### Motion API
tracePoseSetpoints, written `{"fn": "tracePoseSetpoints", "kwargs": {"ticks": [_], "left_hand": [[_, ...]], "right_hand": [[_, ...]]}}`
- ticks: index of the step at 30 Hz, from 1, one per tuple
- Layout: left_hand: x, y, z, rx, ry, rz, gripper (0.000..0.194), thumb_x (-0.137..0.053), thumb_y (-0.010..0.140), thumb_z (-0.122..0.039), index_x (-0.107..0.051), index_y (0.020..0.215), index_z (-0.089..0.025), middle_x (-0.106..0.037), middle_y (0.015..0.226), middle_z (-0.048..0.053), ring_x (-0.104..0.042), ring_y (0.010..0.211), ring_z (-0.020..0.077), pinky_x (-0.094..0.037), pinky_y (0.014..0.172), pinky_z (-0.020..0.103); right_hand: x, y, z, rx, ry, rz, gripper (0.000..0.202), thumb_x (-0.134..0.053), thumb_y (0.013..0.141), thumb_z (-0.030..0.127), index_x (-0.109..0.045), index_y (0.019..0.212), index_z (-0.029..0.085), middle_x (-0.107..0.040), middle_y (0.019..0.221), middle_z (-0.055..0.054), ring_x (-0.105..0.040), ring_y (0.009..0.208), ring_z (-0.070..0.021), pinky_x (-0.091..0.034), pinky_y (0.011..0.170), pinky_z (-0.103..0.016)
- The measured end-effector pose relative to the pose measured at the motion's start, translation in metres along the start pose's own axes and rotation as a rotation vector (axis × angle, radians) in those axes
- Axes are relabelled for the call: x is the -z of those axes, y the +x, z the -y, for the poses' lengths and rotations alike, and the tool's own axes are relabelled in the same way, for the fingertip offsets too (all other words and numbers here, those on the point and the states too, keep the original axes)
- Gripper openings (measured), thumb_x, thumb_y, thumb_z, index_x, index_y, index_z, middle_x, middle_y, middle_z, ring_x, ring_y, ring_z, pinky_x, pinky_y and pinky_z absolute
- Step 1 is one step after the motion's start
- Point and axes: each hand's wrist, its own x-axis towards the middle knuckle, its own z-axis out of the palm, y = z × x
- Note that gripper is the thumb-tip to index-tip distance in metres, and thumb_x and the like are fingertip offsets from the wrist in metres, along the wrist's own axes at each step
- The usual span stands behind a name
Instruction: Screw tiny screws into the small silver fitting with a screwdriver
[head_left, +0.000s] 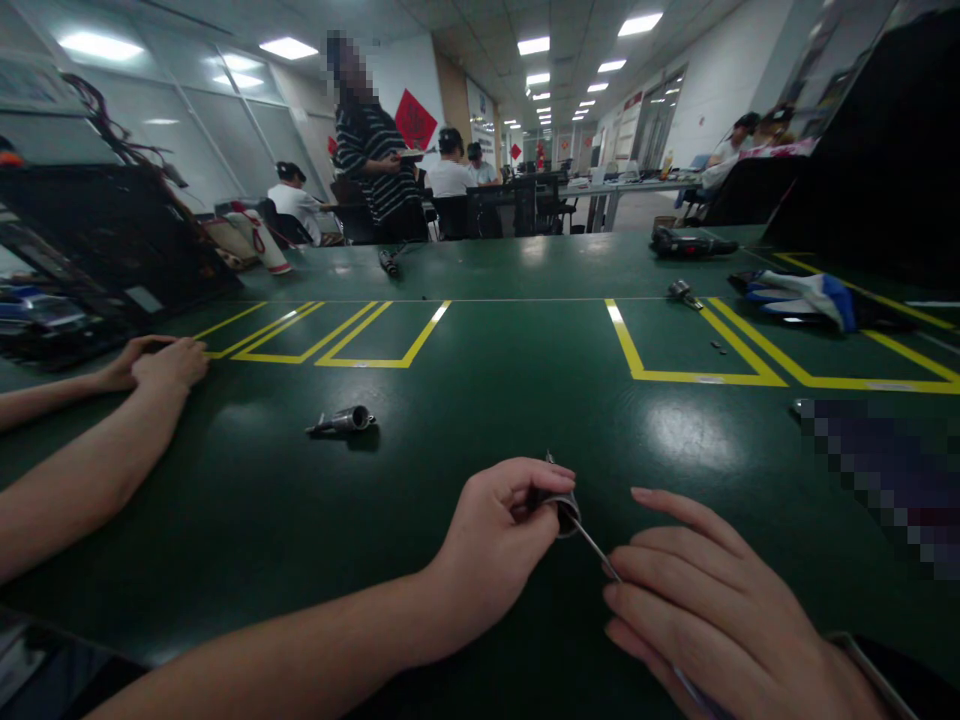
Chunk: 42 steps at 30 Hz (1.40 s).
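Observation:
Near the front middle of the green table [480,400], my left hand [502,540] pinches a small round metal part [568,517] whose open end faces me. My right hand [705,590] is closed around a thin metal rod, like a screwdriver shaft [594,545], with its index finger stretched out. The rod's tip reaches into the opening of the metal part. How deep it goes is hidden. Farther back on the left lies a similar metal part [346,421] on its side.
At the left edge rest another person's hands [169,362]. Yellow tape outlines [367,363] cross the table. Gloves [799,295], a dark tool [690,243] and a small metal piece [682,292] lie at the back right. People sit and stand beyond.

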Motion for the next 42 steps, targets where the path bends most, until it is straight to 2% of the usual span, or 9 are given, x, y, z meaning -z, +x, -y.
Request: {"fn": "tracePoseSetpoints", "kwargs": {"ticks": [7,17,23,27,32,37,38,40,42], "left_hand": [[0.0,-0.001,-0.004,0.003,-0.043,0.002,0.018,-0.054,0.067,-0.003,-0.065,0.076,-0.013,-0.067,0.096,0.006,-0.065,0.087,0.0162,-0.055,0.076,0.028],[0.004,0.007,-0.004,0.147,-0.167,-0.03,0.028,-0.058,0.068,-0.002,-0.067,0.091,-0.015,-0.069,0.099,0.006,-0.065,0.09,0.0169,-0.05,0.086,0.032],[0.006,0.012,0.004,0.137,-0.17,-0.063,0.028,-0.062,0.067,-0.005,-0.067,0.092,-0.017,-0.069,0.097,0.004,-0.064,0.089,0.0162,-0.051,0.084,0.031],[0.011,0.022,0.013,0.053,-0.09,-0.097,0.028,-0.062,0.07,-0.008,-0.065,0.096,-0.018,-0.068,0.098,0.004,-0.064,0.09,0.0166,-0.05,0.086,0.033],[0.03,0.053,0.034,-0.156,0.058,-0.164,0.029,-0.058,0.074,-0.009,-0.062,0.101,-0.018,-0.064,0.106,0.005,-0.061,0.098,0.0172,-0.048,0.091,0.036],[0.056,0.106,0.049,-0.364,0.374,-0.31,0.026,-0.057,0.077,-0.009,-0.066,0.1,-0.02,-0.061,0.112,0.005,-0.058,0.103,0.0164,-0.046,0.094,0.032],[0.059,0.118,0.05,-0.353,0.436,-0.337,0.028,-0.055,0.078,-0.009,-0.065,0.102,-0.019,-0.062,0.109,0.006,-0.059,0.1,0.0161,-0.047,0.092,0.031],[0.064,0.141,0.049,-0.265,0.553,-0.494,0.026,-0.054,0.078,-0.008,-0.067,0.099,-0.017,-0.065,0.105,0.006,-0.06,0.096,0.0159,-0.048,0.09,0.03],[0.066,0.161,0.047,-0.229,0.569,-0.562,0.028,-0.053,0.079,-0.009,-0.065,0.104,-0.014,-0.064,0.107,0.009,-0.06,0.097,0.0174,-0.047,0.089,0.031]], "right_hand": [[0.003,0.005,-0.003,0.027,0.007,-0.017,0.012,-0.055,0.081,0.011,-0.061,0.073,0.018,-0.067,0.066,0.003,-0.064,0.065,-0.0103,-0.047,0.093,-0.032],[0.008,-0.001,-0.012,0.07,0.021,0.009,0.011,-0.059,0.075,0.009,-0.064,0.081,0.017,-0.07,0.072,0.0,-0.066,0.068,-0.0124,-0.05,0.09,-0.034],[0.001,-0.005,-0.018,0.026,0.067,0.032,0.015,-0.055,0.079,0.009,-0.061,0.089,0.017,-0.067,0.076,-0.001,-0.064,0.075,-0.0132,-0.045,0.094,-0.035],[-0.001,-0.007,-0.022,0.018,0.045,0.069,0.023,-0.054,0.08,0.008,-0.059,0.1,0.017,-0.066,0.085,-0.004,-0.063,0.085,-0.0163,-0.045,0.095,-0.037],[-0.006,-0.013,-0.027,-0.075,0.011,0.179,0.025,-0.047,0.086,0.013,-0.058,0.107,0.019,-0.064,0.102,-0.009,-0.062,0.094,-0.0184,-0.054,0.076,-0.03],[-0.017,-0.012,-0.036,-0.209,0.034,0.378,0.029,-0.044,0.086,0.011,-0.056,0.111,0.022,-0.058,0.113,-0.009,-0.059,0.098,-0.019,-0.055,0.077,-0.032],[-0.02,-0.009,-0.038,-0.22,0.031,0.414,0.03,-0.044,0.086,0.01,-0.056,0.11,0.022,-0.058,0.114,-0.009,-0.059,0.098,-0.0196,-0.054,0.077,-0.034],[-0.026,0.001,-0.044,-0.215,0.013,0.467,0.031,-0.045,0.084,0.008,-0.057,0.109,0.022,-0.058,0.114,-0.009,-0.058,0.099,-0.021,-0.054,0.078,-0.036],[-0.033,0.013,-0.052,-0.2,-0.018,0.485,0.031,-0.046,0.082,0.007,-0.057,0.108,0.02,-0.057,0.114,-0.009,-0.058,0.098,-0.0221,-0.053,0.078,-0.038]]}}
